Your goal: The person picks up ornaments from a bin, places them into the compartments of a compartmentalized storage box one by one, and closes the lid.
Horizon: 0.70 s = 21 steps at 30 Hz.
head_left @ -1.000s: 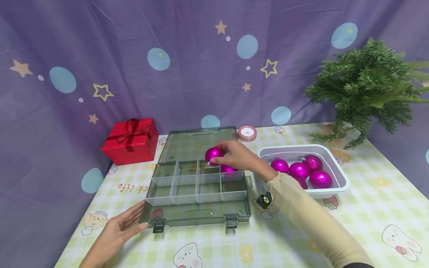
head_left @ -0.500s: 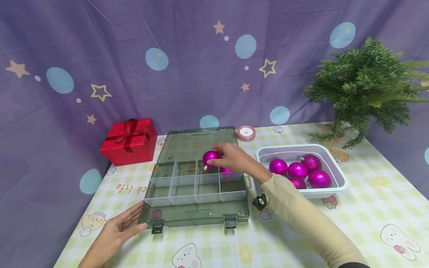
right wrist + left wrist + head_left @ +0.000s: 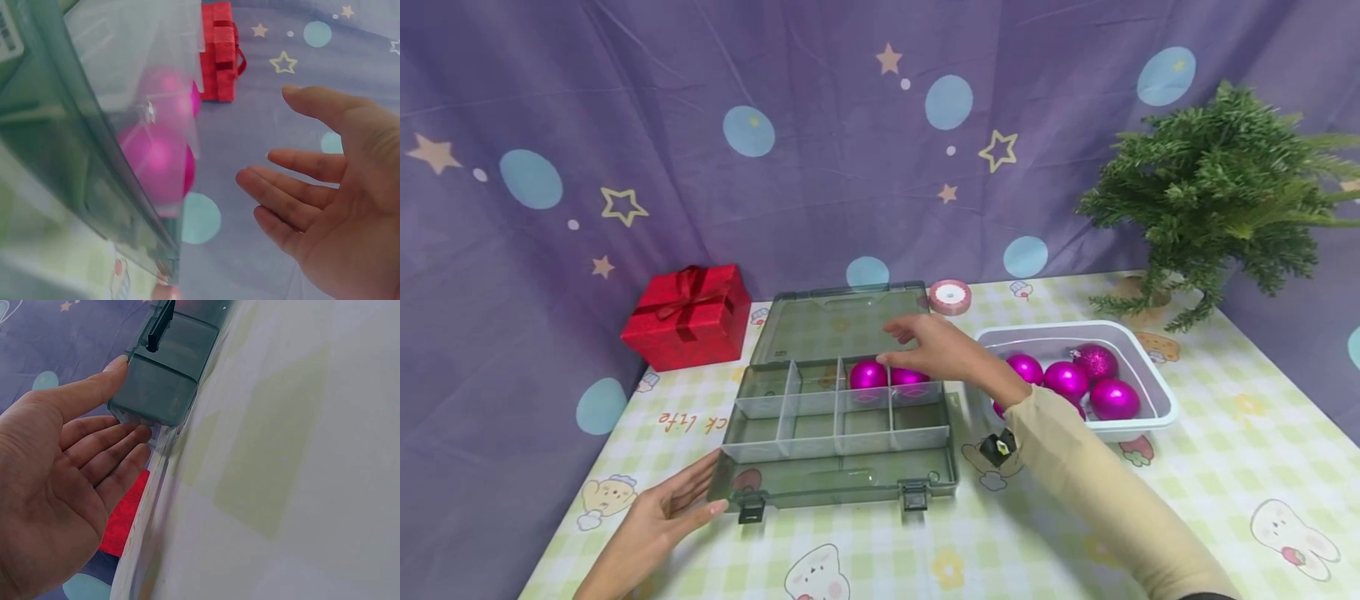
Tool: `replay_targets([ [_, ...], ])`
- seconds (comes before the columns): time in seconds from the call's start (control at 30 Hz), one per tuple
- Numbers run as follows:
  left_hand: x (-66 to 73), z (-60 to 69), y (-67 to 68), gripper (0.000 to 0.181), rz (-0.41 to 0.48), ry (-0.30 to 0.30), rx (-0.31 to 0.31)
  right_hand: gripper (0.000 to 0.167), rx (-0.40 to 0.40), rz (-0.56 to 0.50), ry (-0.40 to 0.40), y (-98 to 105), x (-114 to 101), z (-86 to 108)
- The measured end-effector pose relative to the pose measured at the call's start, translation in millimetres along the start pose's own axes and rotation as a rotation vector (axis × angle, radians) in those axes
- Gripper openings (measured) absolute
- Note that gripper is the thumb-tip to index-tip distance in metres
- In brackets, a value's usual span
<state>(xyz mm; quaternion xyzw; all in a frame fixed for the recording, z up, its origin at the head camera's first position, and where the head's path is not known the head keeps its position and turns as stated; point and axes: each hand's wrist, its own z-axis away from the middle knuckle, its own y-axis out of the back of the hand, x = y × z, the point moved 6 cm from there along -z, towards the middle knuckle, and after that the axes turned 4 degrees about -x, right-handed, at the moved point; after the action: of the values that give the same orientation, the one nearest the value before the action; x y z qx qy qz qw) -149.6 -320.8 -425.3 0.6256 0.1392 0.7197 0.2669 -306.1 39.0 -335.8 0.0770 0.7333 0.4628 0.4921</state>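
Observation:
A translucent grey-green divided storage box (image 3: 842, 468) lies with its lid folded back. Two shiny magenta Christmas balls sit side by side in its back row: the left ball (image 3: 868, 377) in the third compartment, the right ball (image 3: 910, 377) in the rightmost one. My right hand (image 3: 943, 350) hovers just above the two balls, fingers spread and holding nothing; the right wrist view shows its bare palm (image 3: 337, 194). My left hand (image 3: 658, 517) rests against the box's front left corner, thumb at the front and fairly straight fingers along the side, as the left wrist view shows (image 3: 81, 450).
On the right stands a white plastic tub (image 3: 1161, 396) with several magenta balls, some glittery. Behind it is a small artificial Christmas tree (image 3: 1217, 192). A red gift box (image 3: 688, 321) stands back left; a ribbon spool (image 3: 951, 297) lies behind the storage box.
My right hand has lowered the ball into the third back compartment and let it go, then lifted slightly to the right. My left hand has stayed at the box corner.

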Motion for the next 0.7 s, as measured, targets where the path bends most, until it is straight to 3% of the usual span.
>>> replay_targets([
  [0.3, 0.1, 0.7, -0.6, 0.079, 0.007, 0.012, -0.004, 0.052, 0.072, 0.028, 0.073, 32, 6, 29.1],
  [0.7, 2.1, 0.5, -0.7, 0.076, 0.010, -0.015, 0.005, 0.049, 0.153, 0.068, -0.047, 73, 50, 78.5],
])
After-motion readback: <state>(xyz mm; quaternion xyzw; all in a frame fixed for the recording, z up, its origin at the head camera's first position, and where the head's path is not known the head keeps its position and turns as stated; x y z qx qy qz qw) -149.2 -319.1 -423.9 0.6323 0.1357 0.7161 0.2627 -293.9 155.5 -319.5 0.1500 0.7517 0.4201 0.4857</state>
